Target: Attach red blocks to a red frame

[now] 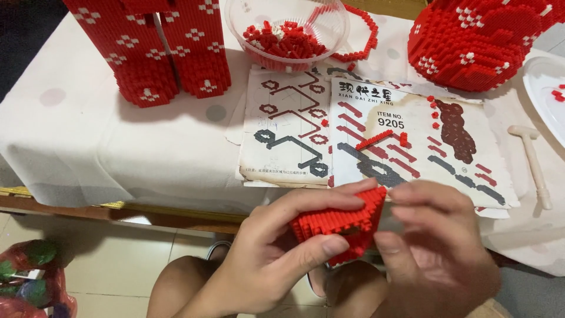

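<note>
Hands first: my left hand and right hand each keep a clamped grip on the red brick piece, just nearer than the instruction sheet on the counter. Beyond the sheet I see a clear bowl.

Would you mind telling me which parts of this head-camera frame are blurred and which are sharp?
In the head view the right hand is smeared by motion blur, its fingertips soft; the left hand and the red brick piece it grips are sharper; the instruction sheets on the table read crisply, and soft even light throws only faint shadows beside the red brick towers.
</note>
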